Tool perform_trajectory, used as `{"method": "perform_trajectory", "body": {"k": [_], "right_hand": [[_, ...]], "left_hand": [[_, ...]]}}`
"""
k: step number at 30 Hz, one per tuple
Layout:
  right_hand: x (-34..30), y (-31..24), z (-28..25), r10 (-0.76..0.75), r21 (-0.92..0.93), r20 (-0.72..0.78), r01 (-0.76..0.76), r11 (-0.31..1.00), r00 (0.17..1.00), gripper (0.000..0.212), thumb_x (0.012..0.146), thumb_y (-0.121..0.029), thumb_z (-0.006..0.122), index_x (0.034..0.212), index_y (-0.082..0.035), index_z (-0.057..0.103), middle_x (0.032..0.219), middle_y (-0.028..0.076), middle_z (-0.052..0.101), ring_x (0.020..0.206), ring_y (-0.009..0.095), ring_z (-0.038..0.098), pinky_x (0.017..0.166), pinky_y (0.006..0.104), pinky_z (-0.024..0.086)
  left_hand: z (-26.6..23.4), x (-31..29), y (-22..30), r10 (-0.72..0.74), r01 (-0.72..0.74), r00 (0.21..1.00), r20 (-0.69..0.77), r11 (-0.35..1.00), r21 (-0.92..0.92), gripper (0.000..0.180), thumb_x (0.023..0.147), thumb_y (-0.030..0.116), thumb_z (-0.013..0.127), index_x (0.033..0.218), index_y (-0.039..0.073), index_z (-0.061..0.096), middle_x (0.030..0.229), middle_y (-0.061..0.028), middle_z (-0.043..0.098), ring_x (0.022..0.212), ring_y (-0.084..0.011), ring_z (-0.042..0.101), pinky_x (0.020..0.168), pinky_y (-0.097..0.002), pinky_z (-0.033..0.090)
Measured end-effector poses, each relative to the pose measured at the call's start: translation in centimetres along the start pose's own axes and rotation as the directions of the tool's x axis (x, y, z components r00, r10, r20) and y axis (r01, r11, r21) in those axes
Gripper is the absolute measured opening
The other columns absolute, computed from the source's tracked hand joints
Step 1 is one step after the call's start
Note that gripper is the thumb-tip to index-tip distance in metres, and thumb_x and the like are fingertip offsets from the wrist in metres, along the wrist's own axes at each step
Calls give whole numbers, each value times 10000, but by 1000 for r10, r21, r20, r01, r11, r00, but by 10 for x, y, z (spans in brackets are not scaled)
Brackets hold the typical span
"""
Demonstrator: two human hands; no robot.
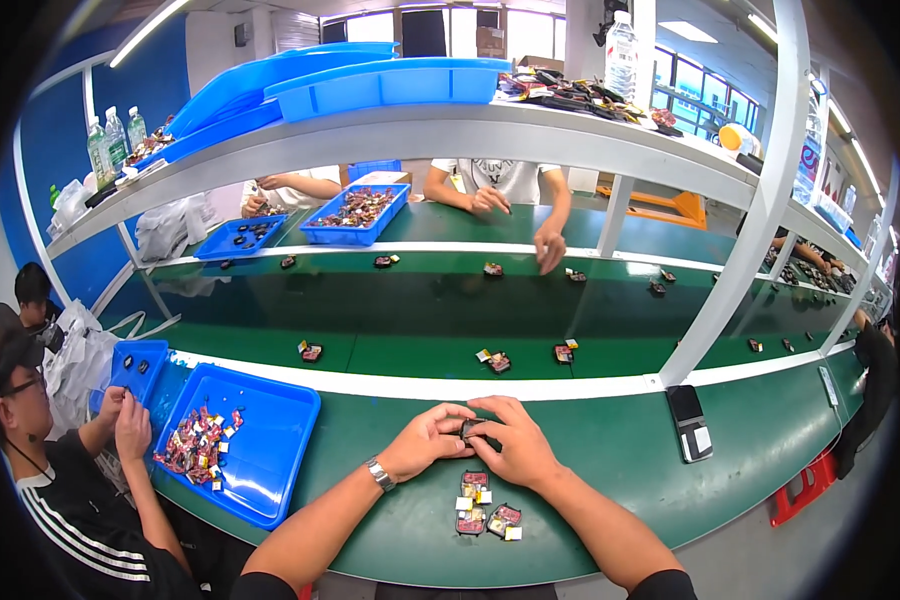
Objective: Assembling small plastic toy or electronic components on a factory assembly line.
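Observation:
Over the green bench top, my left hand (425, 440) and my right hand (515, 445) meet, fingers closed around a small black casing (473, 429). Fingers cover most of it, so its details are hidden. A silver watch sits on my left wrist. Closer to me, just below my hands, lie three small black-framed units: an upper one (475, 482), a lower left one (469, 518) and a lower right one (505, 520). They have reddish insides and white and yellow tags. None of these touches my hands.
A blue tray (305, 440) with reddish parts stands left, beside a seated co-worker (80, 510). A black handheld device (688, 420) lies right, near a white post (735, 240). Past the white rail (410, 386), a green conveyor (420, 345) carries similar units; another person's hands (548, 248) reach over it.

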State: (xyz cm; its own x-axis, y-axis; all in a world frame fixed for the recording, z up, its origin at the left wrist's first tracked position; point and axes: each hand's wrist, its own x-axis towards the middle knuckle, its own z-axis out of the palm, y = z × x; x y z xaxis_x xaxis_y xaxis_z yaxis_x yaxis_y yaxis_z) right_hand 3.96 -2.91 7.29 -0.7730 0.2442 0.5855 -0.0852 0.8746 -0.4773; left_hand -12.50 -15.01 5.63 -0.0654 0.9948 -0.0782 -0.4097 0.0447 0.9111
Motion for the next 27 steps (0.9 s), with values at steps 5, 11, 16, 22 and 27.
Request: {"method": "perform_trajectory", "body": {"k": [5, 11, 16, 22, 27], "right_hand": [[-3, 1, 3, 87, 50, 6, -87, 995, 996, 108, 782, -93, 711, 885, -63, 698, 1223, 83, 608, 1180, 293, 524, 964, 395, 469], [-4, 1, -3, 74, 181, 58, -83, 980, 996, 89, 798, -100, 684, 874, -56, 695, 1229, 80, 604, 1196, 292, 515, 964, 389, 469], [-5, -1, -3, 76, 137, 11, -77, 988, 997, 95, 791, -90, 688, 880, -58, 697, 1225, 87, 604, 1191, 289, 519, 955, 388, 474], [-8, -6, 11, 86, 26, -124, -84, 996, 989, 118, 781, -78, 698, 897, -57, 697, 1163, 88, 622, 1110, 287, 565, 908, 377, 497], [-9, -7, 17, 115, 70, -141, -106, 992, 983, 141, 781, -68, 700, 922, -54, 701, 1138, 86, 629, 1093, 284, 572, 897, 374, 502]], "left_hand": [[0, 1, -4, 46, -52, 997, 58, 993, 104, 388, 944, -42, 477, 1320, 10, 398, 1262, -159, 556, 1161, -208, 575, 1024, -365, 499], [3, 0, -1, -19, 19, 1000, 1, 994, 108, 317, 961, -45, 439, 1270, 21, 424, 1243, -162, 566, 1166, -229, 576, 1028, -385, 500], [5, 1, 0, -7, 8, 1000, -11, 995, 100, 288, 977, -31, 421, 1259, 23, 443, 1229, -136, 566, 1161, -209, 576, 1008, -368, 518], [0, 2, -8, 23, -21, 999, -35, 999, 43, 280, 974, 4, 465, 1250, 45, 446, 1197, -118, 589, 1146, -207, 586, 1003, -401, 513], [-1, 2, -10, 38, -36, 998, -43, 998, 49, 247, 992, 55, 474, 1239, 53, 461, 1193, -104, 587, 1140, -195, 587, 993, -397, 518]]}}
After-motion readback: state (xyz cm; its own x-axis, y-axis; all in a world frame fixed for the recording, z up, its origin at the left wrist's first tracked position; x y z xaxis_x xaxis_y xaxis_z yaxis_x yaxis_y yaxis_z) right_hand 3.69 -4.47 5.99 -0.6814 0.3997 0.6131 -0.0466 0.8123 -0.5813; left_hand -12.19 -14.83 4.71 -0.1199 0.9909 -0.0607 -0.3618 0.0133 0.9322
